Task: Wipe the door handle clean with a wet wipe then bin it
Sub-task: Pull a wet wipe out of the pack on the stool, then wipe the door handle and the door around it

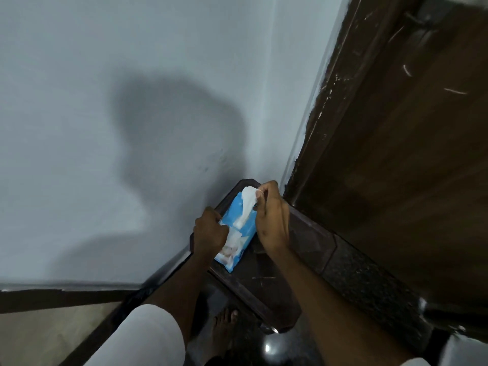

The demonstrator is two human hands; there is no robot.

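Centrally, at about 6 o'clock of the view, my two hands work on a blue wipe pack [239, 241] that lies on a dark tabletop [266, 281] set against the pale wall [132, 101]. My left hand [210, 232], at 9 o'clock of the pack, is closed on the pack's near-left edge and presses it to the tabletop. My right hand [272, 217], at 3 o'clock of the pack, pinches the upper end of a white wet wipe [247, 204] between thumb and fingertips; the wipe rises from the pack's opening toward 12 o'clock, its lower end inside the pack. A white sleeve [155, 336] covers my left upper arm at 7 o'clock. My bare foot [224, 328] stands on the dark floor below the tabletop. A brown door [409, 167] fills the field from 1 to 4 o'clock; a dark metal fitting [425, 17] sits near its top edge at 1 o'clock, too blurred to identify as the handle.
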